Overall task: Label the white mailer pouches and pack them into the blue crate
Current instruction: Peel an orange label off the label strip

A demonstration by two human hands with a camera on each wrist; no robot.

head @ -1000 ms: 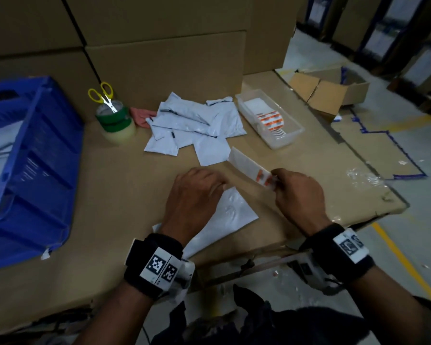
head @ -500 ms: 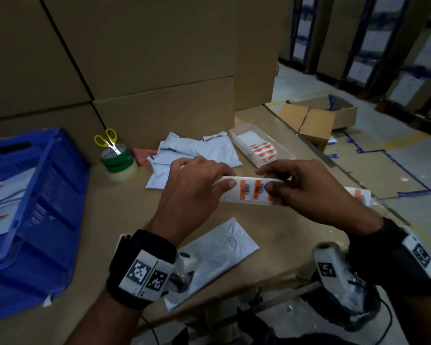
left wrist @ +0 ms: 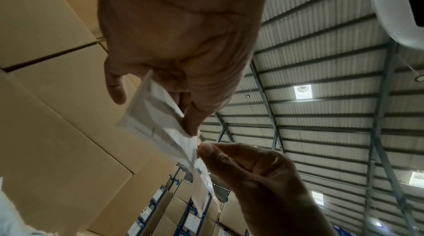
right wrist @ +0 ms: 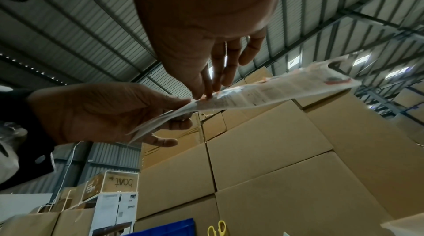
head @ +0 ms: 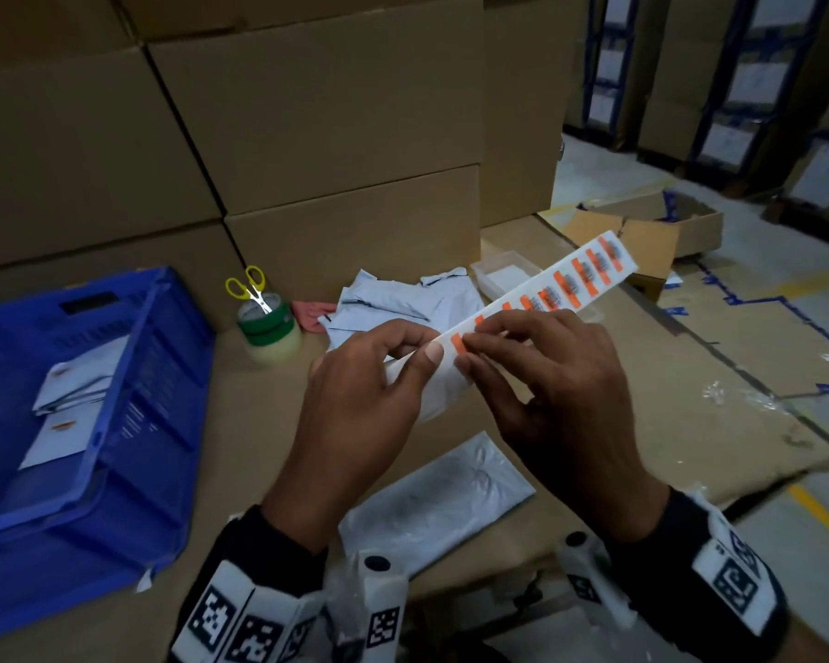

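Note:
Both hands hold up a long white label strip (head: 565,284) carrying several orange barcode stickers. My left hand (head: 355,399) pinches the strip's near end between thumb and fingers. My right hand (head: 546,390) pinches an orange sticker (head: 460,344) at that end with its fingertips. In the left wrist view the label strip (left wrist: 160,122) hangs between both hands; in the right wrist view the label strip (right wrist: 263,93) slants up to the right. One white mailer pouch (head: 431,504) lies flat on the table below my hands. A pile of white pouches (head: 403,303) lies further back. The blue crate (head: 82,423) at left holds a few labelled pouches.
Yellow scissors (head: 252,289) stand in a green-topped tape roll (head: 269,327) near the crate. A clear tray (head: 503,275) sits behind the strip. Stacked cardboard boxes (head: 307,136) wall the back. The table edge (head: 738,485) drops off at right, with an open carton (head: 652,232) on the floor.
Both hands have lifted the label strip from table height to chest level. The strip now slants up to the right, and my right fingertips have closed on a sticker at its near end.

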